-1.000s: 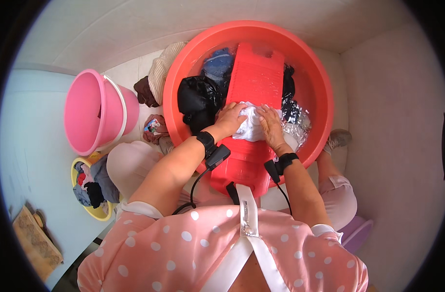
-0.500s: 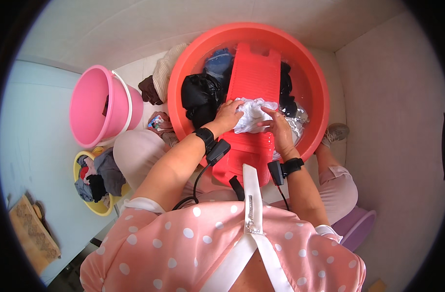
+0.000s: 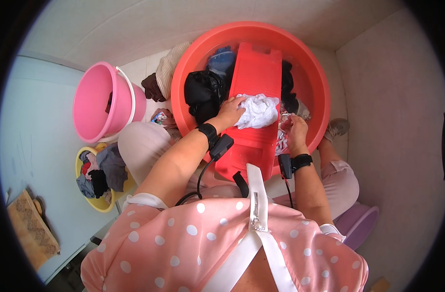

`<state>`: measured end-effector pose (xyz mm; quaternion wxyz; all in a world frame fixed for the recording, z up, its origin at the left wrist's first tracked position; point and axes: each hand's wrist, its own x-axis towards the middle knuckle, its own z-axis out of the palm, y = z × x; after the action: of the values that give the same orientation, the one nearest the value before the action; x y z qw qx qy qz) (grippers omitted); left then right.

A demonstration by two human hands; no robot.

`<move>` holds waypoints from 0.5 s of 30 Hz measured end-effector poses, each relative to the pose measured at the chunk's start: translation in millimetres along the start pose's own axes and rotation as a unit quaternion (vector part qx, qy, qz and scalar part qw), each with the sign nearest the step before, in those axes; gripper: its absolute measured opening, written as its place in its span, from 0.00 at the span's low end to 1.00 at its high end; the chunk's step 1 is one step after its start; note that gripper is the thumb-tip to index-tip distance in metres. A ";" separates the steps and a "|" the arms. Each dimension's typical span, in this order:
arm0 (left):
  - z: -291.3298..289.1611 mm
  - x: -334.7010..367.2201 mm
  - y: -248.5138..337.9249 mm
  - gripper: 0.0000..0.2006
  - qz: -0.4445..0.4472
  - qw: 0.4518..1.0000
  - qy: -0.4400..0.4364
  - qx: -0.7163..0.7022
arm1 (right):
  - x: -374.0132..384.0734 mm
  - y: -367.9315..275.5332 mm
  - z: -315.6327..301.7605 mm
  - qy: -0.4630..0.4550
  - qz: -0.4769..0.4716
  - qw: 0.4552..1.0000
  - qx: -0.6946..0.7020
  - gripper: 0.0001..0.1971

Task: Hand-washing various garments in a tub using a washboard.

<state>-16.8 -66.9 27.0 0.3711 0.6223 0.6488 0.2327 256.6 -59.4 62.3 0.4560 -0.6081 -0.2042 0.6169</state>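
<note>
A crumpled white cloth [image 3: 257, 111] lies bunched on a red washboard [image 3: 256, 70], which slopes across a large red tub [image 3: 320, 82] of water. At the cloth's left edge my left hand [image 3: 229, 113] grips it, fingertips on top. Off the board's right side, my right hand [image 3: 297, 132] is closed with fingers bent together; whatever they hold is too small to make out. Just beside those fingers is a light, dark-patterned cloth [image 3: 281, 142] in the tub. Dark garments [image 3: 203, 95] and a blue garment [image 3: 221, 60] soak left of the board.
A pink bucket [image 3: 93, 102] with a white handle stands left of the tub. Nearer is a yellow basin [image 3: 103, 207] of clothes. More clothes [image 3: 173, 65] lie on the floor by the tub. A purple basin [image 3: 361, 224] is at the right, and walls stand close behind and right.
My right hand has left the white cloth and moved right and down beside the washboard, its fingers closing. My left hand stays on the cloth, which is now bunched up more.
</note>
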 end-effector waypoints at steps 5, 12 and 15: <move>-3.7 -2.4 -0.2 0.21 -0.037 0.994 -0.024 -0.104 | -6.9 1.2 -5.2 0.009 0.019 1.000 0.020 0.10; -14.5 -7.7 -4.3 0.22 -0.134 0.925 -0.051 -0.350 | -27.5 -5.4 16.2 -0.102 0.024 0.994 -0.030 0.10; -20.4 -9.5 -3.7 0.22 -0.165 0.902 -0.087 -0.388 | -33.1 0.5 22.1 -0.133 0.018 0.987 -0.088 0.14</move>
<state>-35.4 -73.3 38.5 0.6717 0.3304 0.5655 0.3461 230.6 -79.9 84.5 0.3583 -0.5619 -0.3058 0.6800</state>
